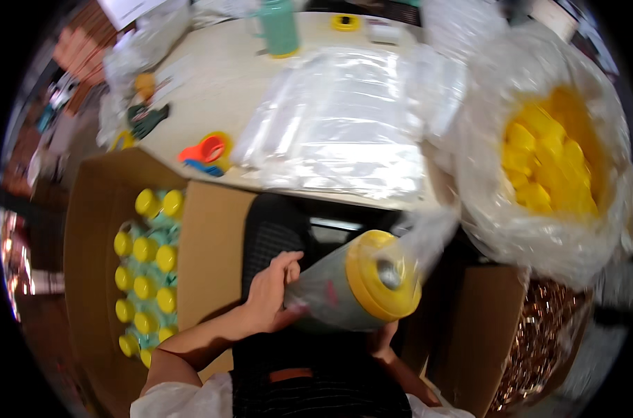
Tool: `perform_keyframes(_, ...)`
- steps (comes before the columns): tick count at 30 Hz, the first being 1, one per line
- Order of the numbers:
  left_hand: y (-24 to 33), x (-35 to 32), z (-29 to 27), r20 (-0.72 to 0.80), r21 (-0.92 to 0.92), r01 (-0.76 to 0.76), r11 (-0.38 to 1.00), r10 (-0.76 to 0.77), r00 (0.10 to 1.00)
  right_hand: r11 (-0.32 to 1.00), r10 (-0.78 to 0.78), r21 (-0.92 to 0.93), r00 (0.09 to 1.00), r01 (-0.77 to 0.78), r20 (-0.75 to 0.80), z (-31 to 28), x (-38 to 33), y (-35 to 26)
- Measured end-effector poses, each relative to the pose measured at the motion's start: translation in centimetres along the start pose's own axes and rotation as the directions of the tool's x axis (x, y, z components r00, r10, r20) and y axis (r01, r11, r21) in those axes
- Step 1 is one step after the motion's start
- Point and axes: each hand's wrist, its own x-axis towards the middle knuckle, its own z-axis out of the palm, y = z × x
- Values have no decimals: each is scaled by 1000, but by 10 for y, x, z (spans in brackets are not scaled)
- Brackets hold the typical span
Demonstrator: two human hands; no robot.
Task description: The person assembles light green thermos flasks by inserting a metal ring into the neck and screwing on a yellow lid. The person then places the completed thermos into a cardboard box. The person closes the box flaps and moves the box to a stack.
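Above my lap I hold a large grey-green cylindrical container (321,296) with a wide yellow end and a silvery round spot in its middle. It is tilted, with the yellow end up and to the right. A clear plastic bag (428,240) covers it, and the loose end sticks out past the yellow part. My left hand (271,289) is closed against the container's left side, thumb low and fingers on top. My right hand (384,338) grips from below on the right, its fingers mostly hidden behind the container.
Flat clear bags (337,118) are stacked on the white table (219,76). Behind them stands a teal jug (279,31). Tape rolls (215,148) lie left. A carton (87,230) holds yellow-capped bottles (144,249); a lined sack (483,174) holds yellow parts (539,153). Copper-coloured pieces (539,341) fill a box.
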Motion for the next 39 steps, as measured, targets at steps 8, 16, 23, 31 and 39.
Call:
perform_keyframes(8, -48, -122, 20, -533, 424, 193, 885, 71, 843, 922, 103, 133, 559, -364, 823, 66, 20, 11)
perform_keyframes(16, -76, -148, -170, -923, 285, 540, 792, 75, 377, 919, -365, 391, 484, 52, 795, 212, 136, -218)
perform_keyframes(23, -247, -162, -315, -800, -496, 618, 609, -598, -53, 900, -244, 382, 484, -210, 841, 192, 111, -139)
perform_keyframes(31, -156, -108, -56, -345, 698, 427, 575, -253, 904, 841, 451, 107, 797, -530, 400, -22, 59, 0)
perform_keyframes(39, -160, -121, 23, -226, 858, 319, 403, -261, 939, 604, -683, 132, 596, 786, -422, 24, 120, -187)
